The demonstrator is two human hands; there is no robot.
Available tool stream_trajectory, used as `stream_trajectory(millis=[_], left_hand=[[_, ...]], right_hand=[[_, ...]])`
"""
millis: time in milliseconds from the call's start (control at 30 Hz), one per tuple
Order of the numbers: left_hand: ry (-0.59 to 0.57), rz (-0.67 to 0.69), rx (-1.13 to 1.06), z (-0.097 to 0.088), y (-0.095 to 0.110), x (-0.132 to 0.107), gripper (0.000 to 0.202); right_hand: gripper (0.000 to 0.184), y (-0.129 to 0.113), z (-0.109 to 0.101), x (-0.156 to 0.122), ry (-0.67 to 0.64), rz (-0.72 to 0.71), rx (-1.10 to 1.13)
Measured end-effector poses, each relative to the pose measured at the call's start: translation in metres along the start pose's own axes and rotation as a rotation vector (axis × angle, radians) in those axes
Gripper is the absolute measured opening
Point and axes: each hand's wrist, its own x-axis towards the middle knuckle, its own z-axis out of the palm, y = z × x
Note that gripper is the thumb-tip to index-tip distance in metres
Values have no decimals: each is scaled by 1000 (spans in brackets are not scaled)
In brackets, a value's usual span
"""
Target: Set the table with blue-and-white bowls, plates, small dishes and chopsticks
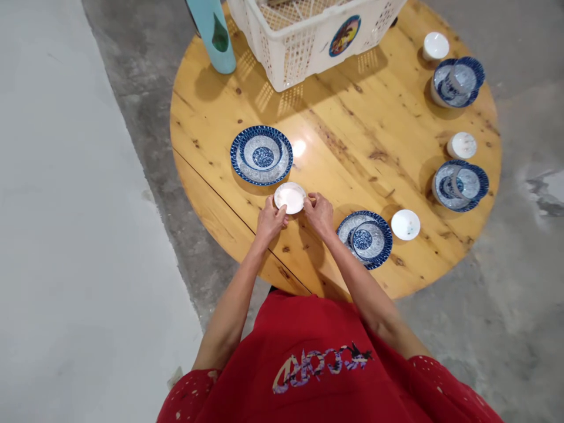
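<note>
A small white dish [289, 197] rests on the round wooden table [335, 135] near its front edge. My left hand [270, 219] grips the dish's left rim with curled fingers. My right hand [319, 213] holds its right rim the same way. Just behind the dish sits a blue-patterned plate with a bowl in it [261, 154]. To the right of my right hand lies another blue plate-and-bowl set [365, 238], with a small white dish [405, 224] beside it.
Two more blue plate-and-bowl sets [460, 185] [457, 81] stand along the table's right edge, each with a small white cup [462, 145] [435, 46] near it. A white plastic basket [308, 35] and a teal bottle [215, 35] stand at the back. Concrete floor surrounds the table.
</note>
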Motion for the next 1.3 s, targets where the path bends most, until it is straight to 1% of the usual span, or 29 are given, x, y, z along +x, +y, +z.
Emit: stream_trajectory(millis=[100, 167, 233, 333, 433, 500, 600, 733, 867, 967, 1000, 1067, 1133, 1167, 1233, 1300], left_hand=[[28, -25, -44, -5, -3, -7, 58], [57, -38, -88, -11, -7, -16, 61], [93, -48, -113, -19, -13, -27, 61], [134, -54, -101, -29, -21, -44, 55], [156, -30, -59, -31, -29, -56, 48], [158, -15, -38, -29, -32, -63, 43], [157, 5, -7, -24, -30, -73, 35], [166, 20, 54, -20, -21, -96, 32], [178, 18, 126, -12, -18, -127, 33], [198, 25, 163, 7, -18, -150, 34], [201, 36, 172, 17, -17, -158, 35], [203, 54, 199, 42, -14, -175, 39], [182, 77, 230, 75, -10, -196, 43], [154, 96, 241, 93, -7, -207, 44], [73, 154, 254, 134, -2, -230, 43], [-27, 211, 265, 179, 1, -254, 42]], right_hand=[[42, 3, -11, -20, -4, 0, 15], [40, 8, -19, -43, -48, -15, 55], [36, 16, -25, -73, -109, -32, 113], [31, 31, -25, -120, -206, -4, 187], [29, 45, -18, -153, -279, 58, 217], [28, 51, -14, -162, -308, 70, 220], [29, 53, -15, -161, -311, 53, 205], [30, 47, -22, -156, -283, -23, 193], [29, 46, -35, -162, -266, -105, 196], [27, 60, -52, -174, -250, -162, 218], [26, 69, -59, -180, -243, -180, 231], [27, 94, -76, -192, -223, -203, 267], [28, 128, -96, -209, -195, -204, 310], [29, 147, -106, -218, -175, -190, 334], [32, 192, -125, -240, -130, -139, 380], [36, 241, -144, -263, -81, -70, 419]])
